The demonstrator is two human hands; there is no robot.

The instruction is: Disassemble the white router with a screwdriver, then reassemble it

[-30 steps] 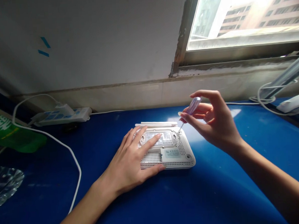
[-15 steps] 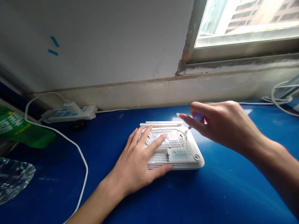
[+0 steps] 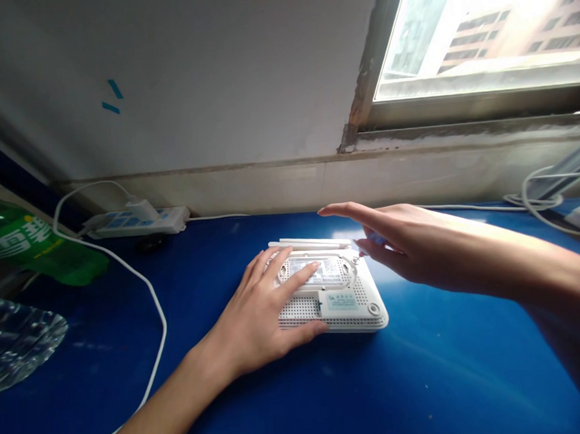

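Note:
A white router [image 3: 346, 303] lies upside down on the blue table, its label, vent holes and round corner feet facing up. Its white antennas [image 3: 315, 243] are folded along the far edge. My left hand [image 3: 260, 303] rests on the router's left part with fingers spread, pressing flat on it. Over the far right corner, my right hand [image 3: 393, 237] holds a small screwdriver [image 3: 377, 238] with a translucent bluish handle, mostly hidden by the fingers. The tool points down at the round recess in that corner; whether the tip sits in a screw I cannot tell.
A white power strip [image 3: 168, 220] with a plugged-in charger stands at the back left, a black object [image 3: 151, 242] beside it. A white cable [image 3: 151, 295] loops down the left. A green bottle [image 3: 43, 246] and a clear bottle [image 3: 22, 344] lie left. Coiled cable [image 3: 536, 197] is at right.
My right hand has turned at the wrist, its index finger now stretched out leftward above the router. The left hand stays on the router. The view has shifted slightly.

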